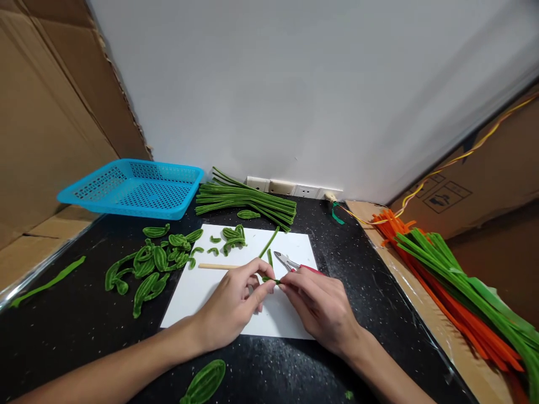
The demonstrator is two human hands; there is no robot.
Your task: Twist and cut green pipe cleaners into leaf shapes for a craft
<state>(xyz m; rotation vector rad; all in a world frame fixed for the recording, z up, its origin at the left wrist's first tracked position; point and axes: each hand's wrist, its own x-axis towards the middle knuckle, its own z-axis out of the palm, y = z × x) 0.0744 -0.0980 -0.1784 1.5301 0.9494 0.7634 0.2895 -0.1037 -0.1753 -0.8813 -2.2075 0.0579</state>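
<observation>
Above the white sheet (185, 308), my left hand (236, 300) and my right hand (322, 303) meet fingertip to fingertip. Both pinch a short piece of dark green pipe cleaner (272, 280), mostly covered by the fingers. Beside my right hand lie pliers (286, 261) with red handles, partly hidden under that hand. A thin wooden stick (217, 266) runs behind my left hand. Just beyond the fingers rests a straight green pipe cleaner length (269, 242). Small curled green pieces (214, 251) and a few leaf shapes (233, 237) sit on the sheet's far left part.
Several looped green leaf shapes (160, 258) are heaped left of the sheet, and one leaf (204, 381) lies near the front edge. A blue basket (126, 210) stands back left. Behind is a green pipe cleaner bundle (244, 199); orange (455, 314) and light green bundles (463, 286) lie right.
</observation>
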